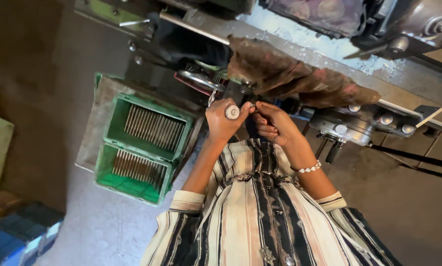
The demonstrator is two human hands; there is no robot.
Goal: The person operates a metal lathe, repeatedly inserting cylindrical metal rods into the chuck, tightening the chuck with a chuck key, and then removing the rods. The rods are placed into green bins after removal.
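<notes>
Place: at the machine (359, 125) edge, just above my striped shirt (260, 216), both hands meet in mid-frame.
Left hand (223, 120): I see it closed in a fist round a small round metal part (232, 112), whose pale disc face sticks out between thumb and forefinger.
Right hand (272, 122): fingers curled and pinched narrow at the tips, which touch the disc's right side; whether they hold a smaller piece of their own I cannot tell, as the tips blur together.
Why held so: my reading is that the fist steadies the part while the other fingertips work at its edge; keeping it close to the body gives both wrists support.
Pose: both forearms rise from rolled cuffs and converge in a narrow V. The left wrist is straight, the right wrist bent inward, with a white bead bracelet (309, 168) on it.
Left of the grip: a green crate (135, 184) with two compartments, each holding a row of thin metal rods (154, 127) laid side by side, near the left elbow, probably so stock stays within reach.
Beyond the grip: a brown rag (290, 74) draped over the machine, touching neither hand.
Right of the grip: a grey housing with round bolt heads (386, 119), apart from the right hand.
</notes>
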